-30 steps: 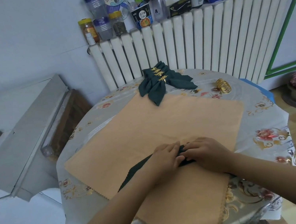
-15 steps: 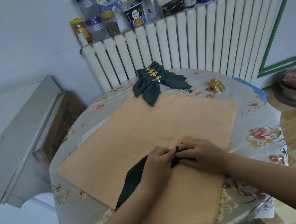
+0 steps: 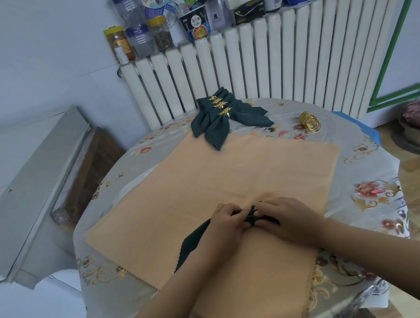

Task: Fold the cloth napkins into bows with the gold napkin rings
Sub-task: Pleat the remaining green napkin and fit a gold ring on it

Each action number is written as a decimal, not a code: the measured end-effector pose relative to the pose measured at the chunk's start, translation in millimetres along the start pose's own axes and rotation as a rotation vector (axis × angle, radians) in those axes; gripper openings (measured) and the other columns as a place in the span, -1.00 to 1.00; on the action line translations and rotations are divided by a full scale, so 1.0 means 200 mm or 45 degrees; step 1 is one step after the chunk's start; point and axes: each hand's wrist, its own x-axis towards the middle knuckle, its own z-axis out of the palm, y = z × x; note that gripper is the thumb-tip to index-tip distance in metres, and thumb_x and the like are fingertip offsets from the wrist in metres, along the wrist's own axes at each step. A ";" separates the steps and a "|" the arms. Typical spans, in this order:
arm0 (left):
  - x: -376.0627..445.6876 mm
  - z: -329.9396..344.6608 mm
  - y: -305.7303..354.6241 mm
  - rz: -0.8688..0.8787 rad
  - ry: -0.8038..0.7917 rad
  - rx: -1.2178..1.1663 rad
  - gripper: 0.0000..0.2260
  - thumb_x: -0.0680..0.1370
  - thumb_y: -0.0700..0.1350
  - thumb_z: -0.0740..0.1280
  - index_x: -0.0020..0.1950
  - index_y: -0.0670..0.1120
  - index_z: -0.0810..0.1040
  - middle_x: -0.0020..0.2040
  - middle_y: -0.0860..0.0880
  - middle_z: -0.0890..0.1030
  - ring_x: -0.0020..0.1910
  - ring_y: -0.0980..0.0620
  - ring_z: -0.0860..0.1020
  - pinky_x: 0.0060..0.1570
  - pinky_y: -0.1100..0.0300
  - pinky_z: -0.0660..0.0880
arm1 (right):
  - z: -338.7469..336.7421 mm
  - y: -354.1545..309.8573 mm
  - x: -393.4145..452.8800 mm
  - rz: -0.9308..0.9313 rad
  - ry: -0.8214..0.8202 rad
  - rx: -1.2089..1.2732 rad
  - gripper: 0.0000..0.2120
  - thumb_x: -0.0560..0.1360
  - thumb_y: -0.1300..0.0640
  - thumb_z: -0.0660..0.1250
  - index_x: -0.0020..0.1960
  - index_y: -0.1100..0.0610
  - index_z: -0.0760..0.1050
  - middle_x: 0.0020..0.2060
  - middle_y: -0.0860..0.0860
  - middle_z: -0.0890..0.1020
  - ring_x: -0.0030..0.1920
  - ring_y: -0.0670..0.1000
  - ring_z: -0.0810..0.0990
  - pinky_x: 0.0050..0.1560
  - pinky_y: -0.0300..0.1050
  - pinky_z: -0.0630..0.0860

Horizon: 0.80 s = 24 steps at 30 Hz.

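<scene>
A white ribbed radiator [image 3: 257, 62] stands behind the round table [image 3: 362, 163], jars and bottles along its top. At the far edge lie finished dark green bows [image 3: 220, 119], loose gold napkin rings [image 3: 309, 121] to their right. Near the front, on the peach mat [image 3: 206, 181], the left hand [image 3: 226, 223] and right hand [image 3: 283, 216] meet, fingers curled, pinching a bunched dark green napkin [image 3: 193, 240].
</scene>
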 end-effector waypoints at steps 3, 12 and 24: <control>0.05 -0.01 -0.01 -0.065 0.009 -0.058 -0.67 0.50 -0.20 0.23 0.23 -0.17 0.58 -0.09 -0.20 0.57 -0.04 -0.21 0.47 0.00 0.14 0.39 | -0.02 0.00 -0.01 0.071 0.015 0.072 -0.74 0.50 -0.07 0.22 -0.06 0.11 0.53 -0.10 0.02 0.61 -0.14 0.04 0.57 -0.22 -0.12 0.51; 0.27 -0.07 -0.07 -0.001 0.001 -0.024 -0.73 0.51 -0.23 0.29 0.18 -0.24 0.59 -0.10 -0.26 0.58 -0.07 -0.25 0.48 -0.04 0.09 0.36 | -0.15 0.14 0.12 0.550 0.147 0.210 -0.77 0.58 0.06 0.21 0.11 0.11 0.58 0.03 -0.04 0.61 -0.04 -0.15 0.48 -0.02 -0.32 0.35; 0.84 0.04 -0.12 -0.014 0.102 0.126 -0.67 0.62 -0.17 0.20 0.38 -0.19 0.42 0.12 -0.20 0.53 0.11 -0.14 0.40 0.08 0.09 0.34 | -0.31 0.77 0.36 1.239 0.332 -0.222 -0.56 0.49 0.03 0.33 0.29 0.20 0.39 0.25 0.19 0.40 0.26 0.18 0.34 0.19 0.04 0.37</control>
